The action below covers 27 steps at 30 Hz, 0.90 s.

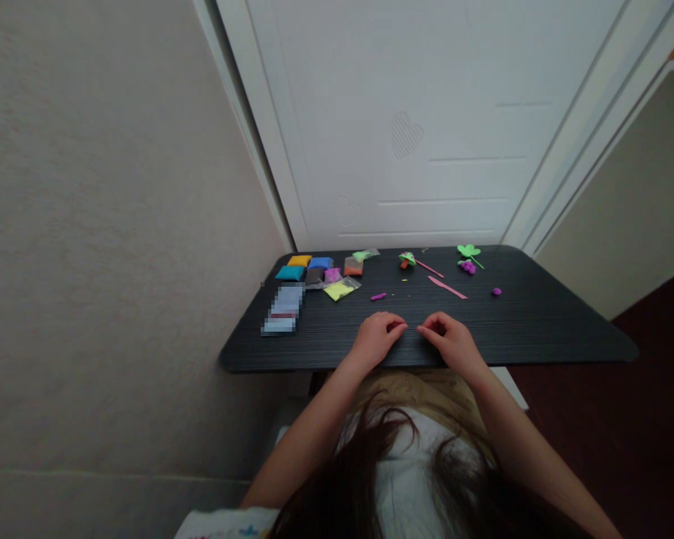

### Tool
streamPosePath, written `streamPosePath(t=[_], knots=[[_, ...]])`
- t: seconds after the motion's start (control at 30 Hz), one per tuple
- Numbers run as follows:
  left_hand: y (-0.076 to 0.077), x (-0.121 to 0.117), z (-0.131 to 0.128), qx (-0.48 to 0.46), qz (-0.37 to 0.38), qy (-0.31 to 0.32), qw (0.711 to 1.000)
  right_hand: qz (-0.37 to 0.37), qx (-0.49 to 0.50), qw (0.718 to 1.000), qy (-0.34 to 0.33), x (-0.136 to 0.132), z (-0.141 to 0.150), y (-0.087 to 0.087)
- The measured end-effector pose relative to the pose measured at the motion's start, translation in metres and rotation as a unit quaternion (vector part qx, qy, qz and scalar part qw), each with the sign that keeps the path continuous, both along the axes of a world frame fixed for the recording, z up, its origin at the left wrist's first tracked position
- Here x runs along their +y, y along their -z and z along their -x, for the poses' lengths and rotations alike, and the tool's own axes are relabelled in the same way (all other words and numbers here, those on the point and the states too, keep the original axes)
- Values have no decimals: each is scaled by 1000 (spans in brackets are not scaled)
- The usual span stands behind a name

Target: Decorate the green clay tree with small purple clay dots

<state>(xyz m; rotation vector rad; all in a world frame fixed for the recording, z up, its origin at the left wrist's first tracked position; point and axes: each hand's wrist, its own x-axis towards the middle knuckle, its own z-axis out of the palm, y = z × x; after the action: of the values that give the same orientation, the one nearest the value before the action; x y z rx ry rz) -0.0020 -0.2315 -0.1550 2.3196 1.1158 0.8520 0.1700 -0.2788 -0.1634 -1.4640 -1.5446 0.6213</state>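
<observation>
2 hands at desk (539,329) near edge, apart. Left hand (375,338), right hand (454,343): each grip narrow, thumb to fingertips; can't tell if anything tiny is pinched. 1 purple roll (378,296) on desk, just far of left hand. 8 packets (289,273) far left, 1 pixelated slab (284,308) nearer. Far middle: 1 green-topped piece (407,260), 2 pink tools (448,287). Far right: 1 green clover shape (468,251), 1 purple cluster (468,267), 1 purple ball (496,291).

And here the left hand (377,335) curls, thumb meeting fingertips! Just beside it, the right hand (450,338) mirrors that pinch.
</observation>
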Motion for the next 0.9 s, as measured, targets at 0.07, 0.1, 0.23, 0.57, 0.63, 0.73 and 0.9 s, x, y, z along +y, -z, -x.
streamPosePath(t=[0.07, 0.1, 0.23, 0.57, 0.63, 0.73, 0.9], knots=[[1, 0, 0, -1, 0, 1, 1000, -1, -2, 1000, 2, 0, 0, 0], [1, 1, 0, -1, -1, 1, 1000, -1, -2, 1000, 3, 0, 0, -1], [2, 1, 0, -1, 0, 3, 1000, -4, -5, 1000, 9, 0, 1, -1], [3, 2, 0, -4, 0, 7, 1000, 0, -17, 1000, 17, -1, 0, -2], [3, 2, 0, -3, 0, 6, 1000, 0, -17, 1000, 16, -1, 0, -3], [2, 1, 1, -2, 3, 6, 1000, -2, -14, 1000, 15, -1, 1, -4], [0, 0, 1, -2, 6, 4, 1000, -9, -10, 1000, 12, -1, 1, -5]])
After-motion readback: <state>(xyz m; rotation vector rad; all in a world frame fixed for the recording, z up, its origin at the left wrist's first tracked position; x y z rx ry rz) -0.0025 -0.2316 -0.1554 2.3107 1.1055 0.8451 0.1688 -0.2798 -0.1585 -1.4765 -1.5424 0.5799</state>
